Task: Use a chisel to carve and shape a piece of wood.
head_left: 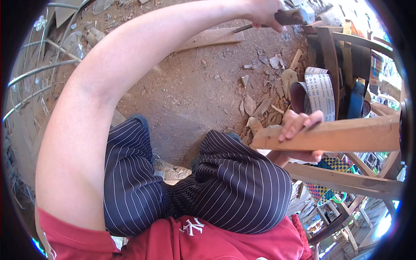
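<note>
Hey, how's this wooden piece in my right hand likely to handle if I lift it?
The wooden piece should stay stiff, as it looks thick and solid. It may dip toward the right, since your right hand grips it nearer its left end. With flat faces, it probably won't roll.

Passage lies over the dirt ground (182, 95) before the knees (221, 149), the left arm (93, 93) barring one side, the timber (346, 135) and sandpaper roll (320, 93) the other

Left grip (267, 12) on dark tool (290, 17), right grip (300, 123) on beam (355, 135)
</note>
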Demonstrator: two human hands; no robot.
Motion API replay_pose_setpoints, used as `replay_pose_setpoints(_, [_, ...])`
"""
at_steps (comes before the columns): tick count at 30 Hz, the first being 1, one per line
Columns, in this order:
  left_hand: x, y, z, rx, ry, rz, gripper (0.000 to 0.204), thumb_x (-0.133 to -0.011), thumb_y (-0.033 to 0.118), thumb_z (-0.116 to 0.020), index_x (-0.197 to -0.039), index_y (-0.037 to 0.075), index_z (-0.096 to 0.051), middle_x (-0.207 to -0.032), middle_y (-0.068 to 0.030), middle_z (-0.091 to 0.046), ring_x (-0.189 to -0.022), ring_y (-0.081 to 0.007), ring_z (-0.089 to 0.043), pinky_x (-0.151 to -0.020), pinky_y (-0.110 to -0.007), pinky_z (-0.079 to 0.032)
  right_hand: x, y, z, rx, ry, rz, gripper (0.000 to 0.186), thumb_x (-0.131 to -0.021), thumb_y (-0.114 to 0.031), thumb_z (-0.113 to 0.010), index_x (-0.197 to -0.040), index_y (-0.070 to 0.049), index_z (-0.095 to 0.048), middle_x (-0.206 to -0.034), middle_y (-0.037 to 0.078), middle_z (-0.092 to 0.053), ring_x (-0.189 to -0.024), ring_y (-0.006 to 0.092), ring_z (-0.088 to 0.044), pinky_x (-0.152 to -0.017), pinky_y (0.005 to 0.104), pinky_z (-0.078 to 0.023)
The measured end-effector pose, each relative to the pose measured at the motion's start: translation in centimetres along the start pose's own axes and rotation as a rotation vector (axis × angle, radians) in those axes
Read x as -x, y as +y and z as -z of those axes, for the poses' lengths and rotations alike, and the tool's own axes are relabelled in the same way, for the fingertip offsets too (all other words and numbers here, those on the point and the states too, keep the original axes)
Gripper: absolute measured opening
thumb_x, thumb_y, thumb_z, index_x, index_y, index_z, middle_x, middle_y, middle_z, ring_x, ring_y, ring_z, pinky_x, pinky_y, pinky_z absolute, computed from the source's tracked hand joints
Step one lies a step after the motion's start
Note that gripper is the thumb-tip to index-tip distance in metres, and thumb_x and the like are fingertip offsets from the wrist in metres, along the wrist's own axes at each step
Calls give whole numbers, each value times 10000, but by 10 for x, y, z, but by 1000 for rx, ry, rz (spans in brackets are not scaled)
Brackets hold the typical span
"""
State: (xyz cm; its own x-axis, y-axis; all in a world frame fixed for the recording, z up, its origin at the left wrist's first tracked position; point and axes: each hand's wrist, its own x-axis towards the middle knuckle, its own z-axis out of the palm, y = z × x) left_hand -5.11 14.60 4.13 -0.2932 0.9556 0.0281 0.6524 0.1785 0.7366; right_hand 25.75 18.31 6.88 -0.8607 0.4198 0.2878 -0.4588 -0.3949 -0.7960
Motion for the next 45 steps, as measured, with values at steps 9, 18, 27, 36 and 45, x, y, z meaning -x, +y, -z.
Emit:
replay_pose_setpoints(9, [-1,6,-6,57,-27,-90,289,-695,258,-800,-893,59,-734,-808,-162,-722,-767,-296,-718,-720,-406,-562,-1,-5,-27,596,526,-352,411,-872,-340,-624,-983,51,-563,-551,70,-530,-431,139,-524,-401,250,-429])
replay_pose_setpoints(18, [2,4,-27,38,-68,-43,285,-842,322,-772,-956,64,-729,-727,-71,-695,-569,-153,-645,-569,-319,-553,6,11,-2,1151,607,-365,460,-805,-316,-791,-1058,40,-644,-856,127,-670,-778,175,-646,-706,332,-517])
replay_pose_setpoints(27, [-5,7,-28,-16,8,-130,336,-693,288,-808,-955,82,-759,-853,-171,-727,-837,-318,-718,-762,-418,-560,35,64,38,1217,640,38,501,-831,-436,-715,-1022,4,-572,-748,97,-581,-578,186,-605,-462,276,-525])
replay_pose_setpoints(36, [-2,3,-27,-5,16,-153,353,-710,330,-815,-920,52,-761,-817,-169,-728,-790,-293,-720,-741,-403,-561,2,-5,-18,764,590,252,343,-901,-303,-615,-1038,4,-550,-650,115,-604,-493,172,-569,-447,288,-520])
replay_pose_setpoints(45, [-5,11,-16,-36,-57,47,345,-728,307,-801,-904,16,-745,-732,-156,-709,-657,-245,-711,-641,-376,-564,12,41,1,1100,770,-64,339,-828,-207,-719,-1057,30,-636,-702,45,-624,-536,148,-581,-565,317,-520])
